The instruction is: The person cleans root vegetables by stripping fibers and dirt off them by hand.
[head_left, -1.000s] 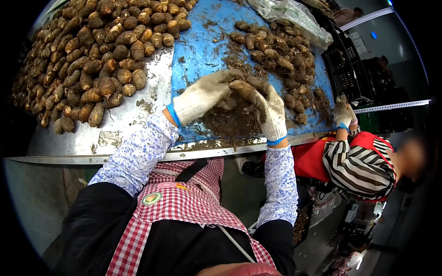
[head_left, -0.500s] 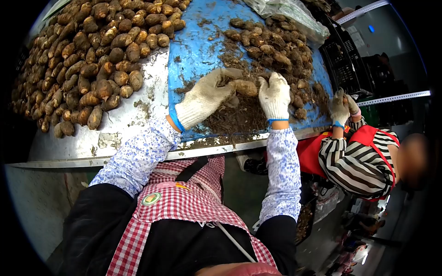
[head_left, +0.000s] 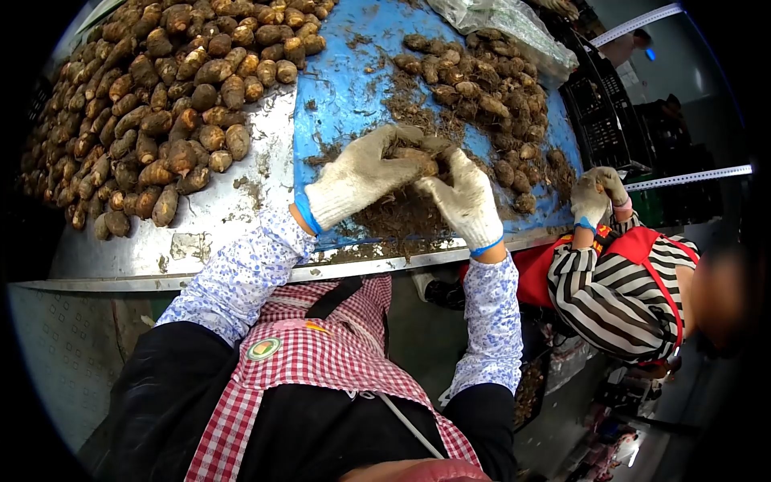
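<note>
My left hand [head_left: 363, 173], in a white knit glove with a blue cuff, is closed around a brown taro [head_left: 419, 161] above the blue sheet. My right hand [head_left: 467, 197], gloved the same way, closes on the taro's right end; its thumb is below and its fingers above. The gloves cover much of the taro. Beneath both hands lies a heap of dark root fibres and dirt [head_left: 401, 218]. Beyond them is a pile of hairy, soil-covered taros [head_left: 490, 88].
A large pile of cleaner taros [head_left: 161, 112] covers the metal tabletop [head_left: 265, 153] at left. Blue sheeting [head_left: 333, 88] lies under the rough pile. A clear plastic bag [head_left: 514, 32] and black crates [head_left: 598, 104] are at upper right. A co-worker's gloved hands [head_left: 593, 197] are at right.
My right hand has moved left and slightly down, turned inward and closed onto the taro's right end. My left hand still holds the taro. The co-worker's hands have shifted slightly.
</note>
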The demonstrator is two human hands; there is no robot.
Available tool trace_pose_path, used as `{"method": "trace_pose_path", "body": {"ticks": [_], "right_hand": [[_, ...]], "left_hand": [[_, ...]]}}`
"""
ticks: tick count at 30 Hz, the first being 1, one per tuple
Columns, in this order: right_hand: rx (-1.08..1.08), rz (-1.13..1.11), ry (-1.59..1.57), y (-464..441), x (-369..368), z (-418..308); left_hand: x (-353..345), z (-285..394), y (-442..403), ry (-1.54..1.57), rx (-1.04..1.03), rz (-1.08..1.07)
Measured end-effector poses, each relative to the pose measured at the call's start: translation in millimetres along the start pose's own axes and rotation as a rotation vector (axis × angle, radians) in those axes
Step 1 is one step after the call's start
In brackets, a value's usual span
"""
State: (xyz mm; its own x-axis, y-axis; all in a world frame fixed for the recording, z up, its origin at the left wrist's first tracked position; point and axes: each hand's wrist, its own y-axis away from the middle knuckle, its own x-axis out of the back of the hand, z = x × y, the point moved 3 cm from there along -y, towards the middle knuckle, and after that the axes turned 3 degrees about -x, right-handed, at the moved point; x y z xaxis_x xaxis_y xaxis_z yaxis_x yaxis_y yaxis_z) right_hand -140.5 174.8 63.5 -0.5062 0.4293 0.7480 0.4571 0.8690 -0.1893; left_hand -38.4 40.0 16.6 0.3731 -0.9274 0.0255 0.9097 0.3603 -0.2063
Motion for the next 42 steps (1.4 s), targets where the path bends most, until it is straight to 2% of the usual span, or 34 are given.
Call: {"method": "trace_pose_path", "body": {"ticks": [2, 4, 7, 10, 11, 13, 17, 18, 20, 22, 23, 26, 29, 32, 35, 38, 42], "right_hand": [[0.102, 0.02, 0.106, 0, 0, -9], [0.115, 0.003, 0.119, 1, 2, -13], [0.123, 0.013, 0.083, -2, 3, -11], [0.055, -0.018, -0.026, -5, 4, -5], [-0.024, -0.01, -0.001, -4, 4, 8], [0.038, 0.007, -0.037, -5, 3, 6], [0.092, 0.031, -0.048, -4, -3, 1], [0.098, 0.038, -0.047, -3, -4, 1], [-0.044, 0.016, -0.095, -2, -5, 9], [-0.103, 0.013, -0.01, 2, 1, 2], [-0.124, 0.095, -0.333, 5, -7, 22], [-0.155, 0.077, -0.142, 11, -4, 36], [-0.111, -0.026, -0.102, 5, 2, 11], [-0.078, 0.048, -0.094, 7, 0, 10], [-0.077, 0.066, -0.201, 7, -4, 13], [-0.041, 0.032, -0.046, 2, 3, -8], [0.112, 0.053, 0.166, 1, -5, -12]], "left_hand": [[2, 13, 4, -0.104, 0.011, 0.01], [5, 27, 6, -0.224, 0.063, -0.032], [8, 11, 3, -0.095, 0.187, -0.047], [10, 7, 9, 0.501, 0.251, -0.04], [11, 9, 7, 0.343, 0.245, -0.057], [13, 15, 1, 0.023, 0.227, -0.091], [8, 16, 4, -0.241, -0.012, -0.023], [8, 12, 5, -0.119, 0.091, -0.042], [7, 11, 7, 0.129, 0.296, -0.073], [6, 11, 12, 0.352, 0.218, -0.051], [5, 13, 13, 0.463, 0.176, -0.042], [3, 19, 11, 0.47, 0.161, -0.039], [5, 21, 9, 0.217, 0.121, -0.061], [8, 17, 7, -0.016, 0.033, -0.043], [7, 12, 7, 0.046, 0.054, -0.042], [9, 22, 10, 0.219, 0.12, -0.069], [5, 12, 4, -0.057, 0.071, 0.027]]}}
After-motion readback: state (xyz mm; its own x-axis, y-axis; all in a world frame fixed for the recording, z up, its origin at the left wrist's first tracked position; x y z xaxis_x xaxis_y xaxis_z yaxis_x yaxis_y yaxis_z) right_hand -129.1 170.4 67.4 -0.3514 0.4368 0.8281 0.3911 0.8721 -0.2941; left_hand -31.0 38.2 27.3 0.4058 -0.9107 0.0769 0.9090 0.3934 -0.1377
